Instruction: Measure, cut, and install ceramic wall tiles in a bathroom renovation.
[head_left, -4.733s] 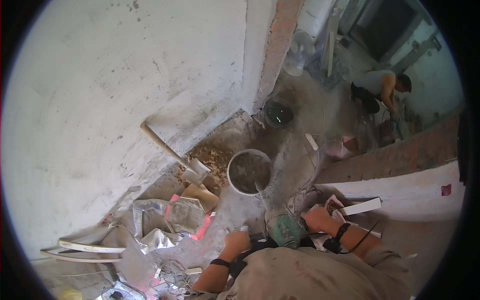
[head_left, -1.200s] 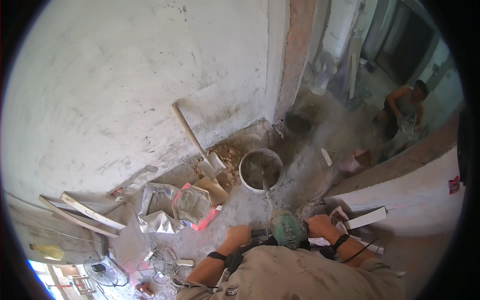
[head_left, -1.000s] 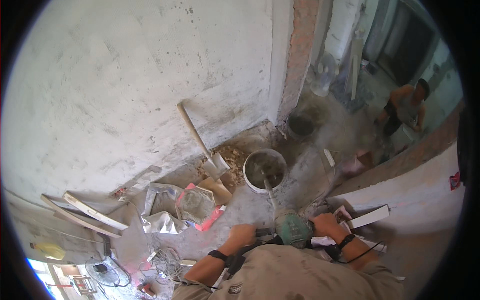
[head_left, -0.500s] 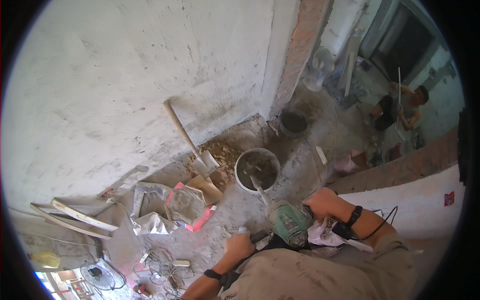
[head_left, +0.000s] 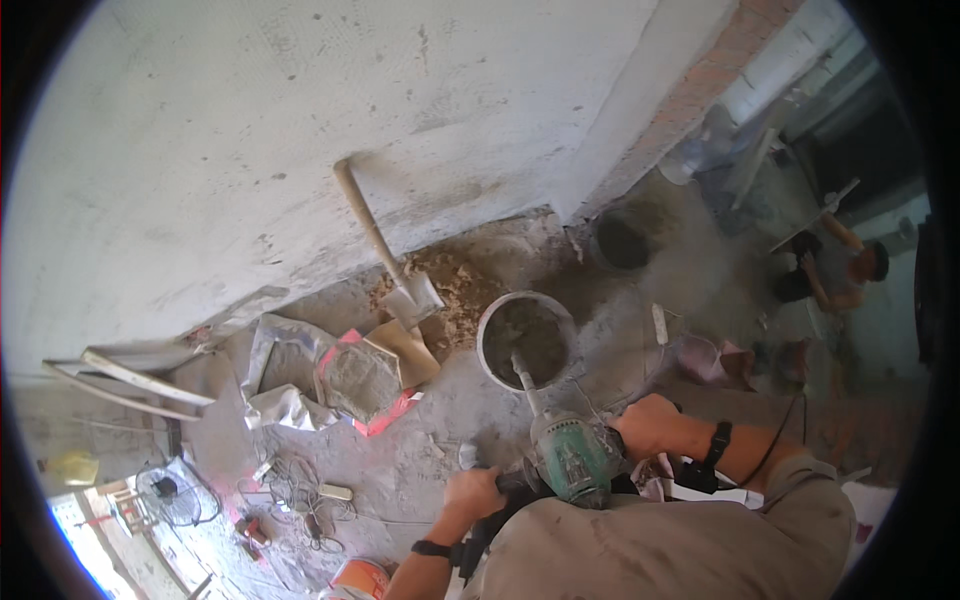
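A green handheld power mixer (head_left: 575, 462) is between my two hands. My left hand (head_left: 472, 495) is closed around its black side handle, and my right hand (head_left: 648, 426) grips the handle on the opposite side. From the mixer's front, a metal shaft (head_left: 527, 378) slants down into a round bucket (head_left: 483, 343). Its lower end is hidden in the grey-brown mortar (head_left: 538, 333) inside. Left of the bucket lie a short-handled shovel (head_left: 372, 230), its handle leaning on the wall, and an opened red-edged bag (head_left: 365, 385) of grey powder.
Behind the bucket are a sand pile (head_left: 462, 297) and a dark bucket (head_left: 622, 242). A silvery bag (head_left: 285, 402), tangled cables (head_left: 290, 495), a power strip (head_left: 336, 492) and a fan (head_left: 175, 498) lie to the left. At far right, another person (head_left: 840, 285) crouches with a long strip.
The view has shifted and turned slightly. Both my hands keep their grip on the mixer, its shaft still in the bucket. The other person's long strip has gone from upright to slanted.
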